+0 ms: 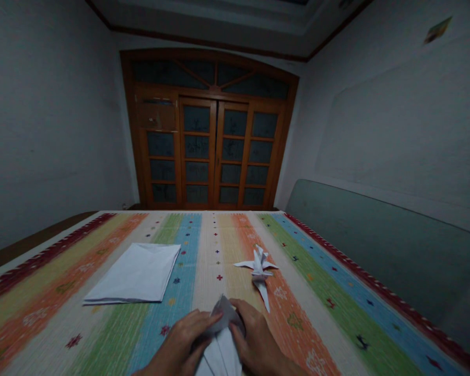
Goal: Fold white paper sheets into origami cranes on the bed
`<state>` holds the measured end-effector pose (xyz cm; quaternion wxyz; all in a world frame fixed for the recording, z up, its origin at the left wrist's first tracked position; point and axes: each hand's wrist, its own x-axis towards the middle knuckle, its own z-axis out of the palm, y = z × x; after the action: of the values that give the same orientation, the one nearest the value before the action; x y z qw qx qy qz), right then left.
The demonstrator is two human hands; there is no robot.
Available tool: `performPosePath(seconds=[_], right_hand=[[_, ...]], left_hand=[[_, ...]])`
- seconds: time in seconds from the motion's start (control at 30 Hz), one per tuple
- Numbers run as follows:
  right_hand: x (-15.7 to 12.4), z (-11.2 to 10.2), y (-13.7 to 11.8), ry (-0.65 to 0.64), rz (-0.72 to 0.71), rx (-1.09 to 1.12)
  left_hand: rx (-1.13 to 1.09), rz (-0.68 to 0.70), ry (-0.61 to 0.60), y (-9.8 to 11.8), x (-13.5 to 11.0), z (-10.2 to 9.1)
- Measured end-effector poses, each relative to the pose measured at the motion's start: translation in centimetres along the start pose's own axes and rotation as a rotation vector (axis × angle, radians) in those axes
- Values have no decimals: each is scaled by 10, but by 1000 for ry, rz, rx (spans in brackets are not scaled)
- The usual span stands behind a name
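My left hand (182, 342) and my right hand (256, 342) meet at the bottom middle over a partly folded white paper (221, 347). Both hands pinch it, fingers closed on its pointed top end, which stands up a little from the striped cloth (337, 292). A finished white folded paper figure (259, 271), with spread wings and a long tail, lies just beyond my right hand, apart from it. To the left of my left hand a stack of white paper sheets (137, 274) lies flat.
The striped, many-coloured cloth covers the whole surface. A grey-green padded edge (376, 235) runs along the right side below a pale wall. A wooden door with glass panes (211, 151) stands at the far end.
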<state>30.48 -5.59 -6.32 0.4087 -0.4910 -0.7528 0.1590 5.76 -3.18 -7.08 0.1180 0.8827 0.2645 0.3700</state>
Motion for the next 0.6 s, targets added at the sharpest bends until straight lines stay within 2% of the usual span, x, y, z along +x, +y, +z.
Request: performPosePath(seconds=[0.27, 0.43, 0.6], right_hand=[[3, -4, -8, -1, -84, 38], [3, -5, -15, 38, -120, 96], [3, -5, -15, 67, -47, 179]], left_hand=[[-162, -54, -111, 29, 24, -15], [-176, -218, -53, 21, 20, -11], [-213, -399, 19, 13, 18, -9]])
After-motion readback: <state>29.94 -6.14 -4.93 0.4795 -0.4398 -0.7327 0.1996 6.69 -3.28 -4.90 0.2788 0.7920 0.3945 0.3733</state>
